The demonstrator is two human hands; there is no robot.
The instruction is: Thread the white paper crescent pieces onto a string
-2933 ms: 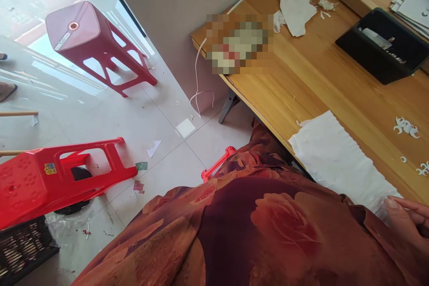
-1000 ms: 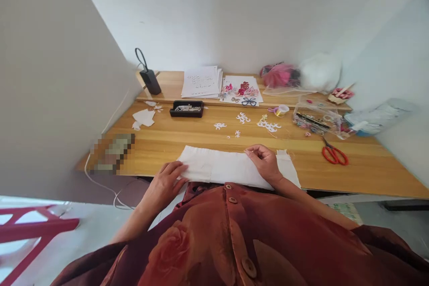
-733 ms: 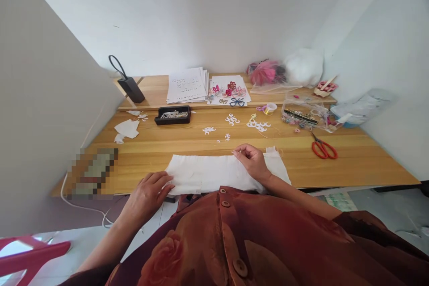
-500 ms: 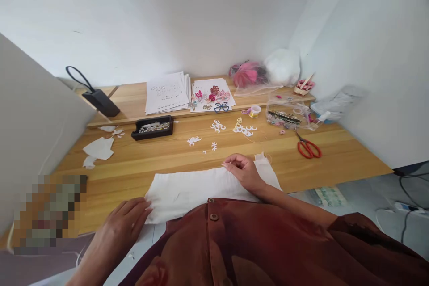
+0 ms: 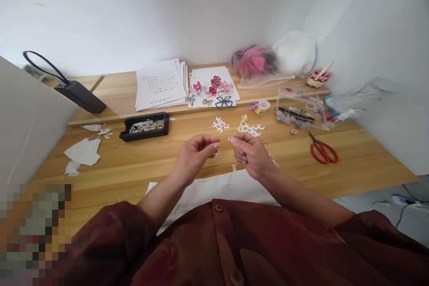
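My left hand [image 5: 196, 156] is raised over the middle of the table, thumb and fingers drawn together; whether anything lies between them is too small to tell. Facing it, a short gap away, my right hand [image 5: 251, 154] pinches at thumb and forefinger something tiny that I cannot make out. Below both hands a white cloth [image 5: 214, 187] lies along the table's front edge, partly covered by my shirt and forearms. Just beyond my fingertips are white crescent-shaped cut-outs [image 5: 220, 124], and more crescents [image 5: 252, 130] lie to the right beside a yellow cord piece [image 5: 244, 119].
Red-handled scissors [image 5: 324, 152] lie at right, near a clear box of supplies [image 5: 301, 114]. A thread spool [image 5: 263, 107] stands behind the crescents. At left are a black bead tray [image 5: 145, 126] and cloth scraps [image 5: 83, 152]. Printed sheets [image 5: 161, 85] and flower ornaments [image 5: 214, 90] occupy the raised shelf.
My left hand has left the cloth's left edge and come up beside my right hand. The right hand has risen slightly, off the cloth. The view has shifted a little.
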